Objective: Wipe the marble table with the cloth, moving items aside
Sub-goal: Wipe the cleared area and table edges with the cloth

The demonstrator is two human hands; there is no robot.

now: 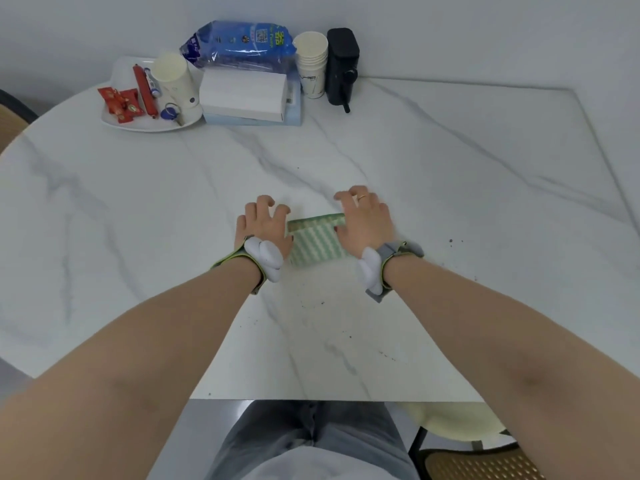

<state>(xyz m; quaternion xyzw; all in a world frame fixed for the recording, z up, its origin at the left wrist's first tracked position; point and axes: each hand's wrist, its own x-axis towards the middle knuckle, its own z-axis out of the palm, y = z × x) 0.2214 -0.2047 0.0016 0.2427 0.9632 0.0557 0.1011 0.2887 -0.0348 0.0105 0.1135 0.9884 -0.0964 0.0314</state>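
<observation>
Both hands are down on the white grey-veined marble tabletop [415, 161], out in the middle, a good way in from the near edge. Between them lies the green-and-white striped cloth [317, 242], folded into a flat rectangle. The left hand [265, 226] sits on the cloth's left end, fingers curled claw-like with the tips on the marble just beyond the cloth, thumb alongside its edge. The right hand [365, 223] covers the right end, fingers bent and lifted a little, a ring on one of them. Whether either hand pinches the fabric or only presses on it, I cannot tell; the contact is hidden under the palms. Each wrist carries a strap with a white tracker.

Dark crumbs [384, 353] speckle the marble toward the near edge, and a few more lie right of the right wrist.

Up at the far left corner: a white plate [117, 121] holding red-wrapped sweets [119, 103], a red sausage stick [143, 90], a tipped cream paper cup [175, 79] and a blue key fob [169, 110]. Just beside it, a white paper box [242, 97] on a pale blue pack, with a blue plastic bag [242, 41] behind. Right of those, a stack of white paper cups [311, 64], then a black upright device [341, 65], at the far edge against the wall.
</observation>
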